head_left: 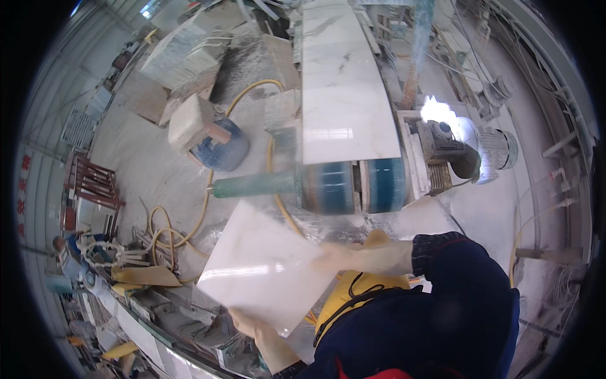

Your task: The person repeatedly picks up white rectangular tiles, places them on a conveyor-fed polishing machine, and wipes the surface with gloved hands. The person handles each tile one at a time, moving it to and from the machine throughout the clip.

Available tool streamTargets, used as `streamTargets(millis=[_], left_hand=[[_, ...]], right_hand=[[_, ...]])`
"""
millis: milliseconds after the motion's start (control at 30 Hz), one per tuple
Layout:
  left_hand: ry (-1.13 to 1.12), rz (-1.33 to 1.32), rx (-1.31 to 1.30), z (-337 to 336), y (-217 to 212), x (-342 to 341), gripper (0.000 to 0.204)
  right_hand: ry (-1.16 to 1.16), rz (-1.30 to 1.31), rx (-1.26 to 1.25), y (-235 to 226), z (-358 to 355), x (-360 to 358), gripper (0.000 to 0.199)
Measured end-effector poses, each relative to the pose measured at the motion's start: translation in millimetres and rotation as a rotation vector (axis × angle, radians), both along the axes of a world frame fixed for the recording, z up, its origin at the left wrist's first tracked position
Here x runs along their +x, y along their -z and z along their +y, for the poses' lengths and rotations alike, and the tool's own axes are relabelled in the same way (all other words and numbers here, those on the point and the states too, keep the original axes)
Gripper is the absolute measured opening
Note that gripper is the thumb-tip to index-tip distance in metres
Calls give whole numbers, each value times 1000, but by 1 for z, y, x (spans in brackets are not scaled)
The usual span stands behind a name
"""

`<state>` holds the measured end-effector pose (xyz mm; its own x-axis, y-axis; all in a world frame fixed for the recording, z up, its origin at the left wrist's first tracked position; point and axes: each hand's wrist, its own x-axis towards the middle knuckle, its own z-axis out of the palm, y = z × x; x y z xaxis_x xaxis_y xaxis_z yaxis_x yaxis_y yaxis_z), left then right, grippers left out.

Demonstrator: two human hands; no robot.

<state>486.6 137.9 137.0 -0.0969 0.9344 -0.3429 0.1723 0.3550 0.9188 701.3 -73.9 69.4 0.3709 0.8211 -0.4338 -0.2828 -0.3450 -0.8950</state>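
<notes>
A polished white stone tile [265, 262], nearly square and glossy with bright reflections, hangs tilted in front of my body. My left hand [251, 325] grips its near lower edge, the fingers partly hidden beneath. On the right-hand edge, my right hand [338, 258] holds the tile too, slightly blurred. Just beyond stands a roller conveyor with a teal roller [386, 185] at its end. A long white veined stone slab [344, 95] lies along it. Over my front is a yellow apron [344, 300] with a dark tie.
A motor [495, 151] juts from the conveyor's right side. Left of the conveyor stand a green bar [252, 185] and a blue barrel [221, 148]. Yellow hose [205, 218] loops across the floor. Stone pieces line a bench [151, 338] at lower left; another person [72, 256] is farther left.
</notes>
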Motion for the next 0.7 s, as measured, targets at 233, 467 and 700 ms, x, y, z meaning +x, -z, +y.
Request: streamTargets(millis=[233, 467, 700], left_hand=[[582, 59, -3, -8, 51, 128, 38], [914, 221, -216, -53, 42, 203, 48], [1243, 404, -72, -48, 59, 239, 58]], right_hand=[[508, 133, -157, -16, -112, 31, 41], [1024, 248, -206, -23, -157, -14, 45], [1192, 297, -197, -32, -154, -29, 46]])
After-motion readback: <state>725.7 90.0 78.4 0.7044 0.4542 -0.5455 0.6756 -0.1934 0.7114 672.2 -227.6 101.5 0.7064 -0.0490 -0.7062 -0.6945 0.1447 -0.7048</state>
